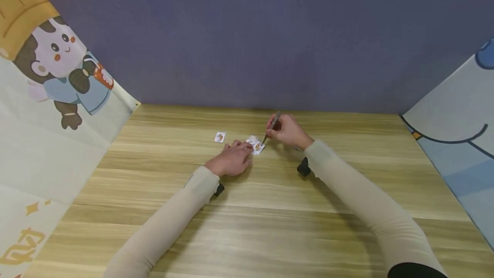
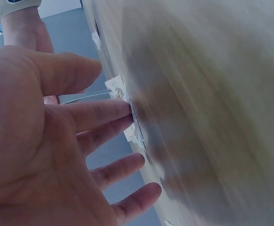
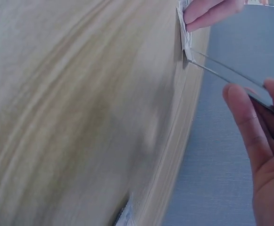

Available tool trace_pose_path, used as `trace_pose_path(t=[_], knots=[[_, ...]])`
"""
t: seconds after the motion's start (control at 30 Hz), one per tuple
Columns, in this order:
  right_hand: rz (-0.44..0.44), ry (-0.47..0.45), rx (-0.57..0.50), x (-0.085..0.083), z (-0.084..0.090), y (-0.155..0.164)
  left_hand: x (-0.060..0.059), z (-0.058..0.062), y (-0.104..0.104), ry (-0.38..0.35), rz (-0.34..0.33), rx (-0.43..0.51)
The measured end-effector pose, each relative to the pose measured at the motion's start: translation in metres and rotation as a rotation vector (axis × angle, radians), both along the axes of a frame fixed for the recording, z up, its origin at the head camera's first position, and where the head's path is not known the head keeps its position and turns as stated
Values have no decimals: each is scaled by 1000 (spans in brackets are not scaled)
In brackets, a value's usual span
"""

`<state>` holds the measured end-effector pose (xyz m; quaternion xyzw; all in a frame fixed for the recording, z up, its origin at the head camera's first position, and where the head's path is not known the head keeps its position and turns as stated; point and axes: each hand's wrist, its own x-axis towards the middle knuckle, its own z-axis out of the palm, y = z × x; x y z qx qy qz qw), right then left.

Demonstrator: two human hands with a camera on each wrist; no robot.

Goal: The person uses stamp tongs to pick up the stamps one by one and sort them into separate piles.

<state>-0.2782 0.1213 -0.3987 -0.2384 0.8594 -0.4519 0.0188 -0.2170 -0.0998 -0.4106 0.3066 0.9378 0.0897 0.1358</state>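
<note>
Left hand (image 1: 231,161) flat, pressing stickers (image 1: 256,145); right hand (image 1: 287,131) pinching tweezers (image 1: 271,126); tips hidden.

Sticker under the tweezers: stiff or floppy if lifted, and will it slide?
The sticker looks paper-thin and flat, so probably floppy and very light. The left hand pins it with straight fingers, suggesting it slides easily on the table. The tweezers tip suits its thin edge.

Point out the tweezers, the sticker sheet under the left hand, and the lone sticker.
tweezers (image 1: 272,125), head view, mid shaft above the right hand's fingers.
sticker sheet (image 1: 257,146), head view, right corner by the tweezer tip.
lone sticker (image 1: 220,137), head view, its middle.
</note>
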Motion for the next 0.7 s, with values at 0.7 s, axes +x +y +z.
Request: trace_pose_path(t=[0.7], knots=[[39, -32, -50, 5, -5, 3, -1, -1, 6, -22, 19, -14]])
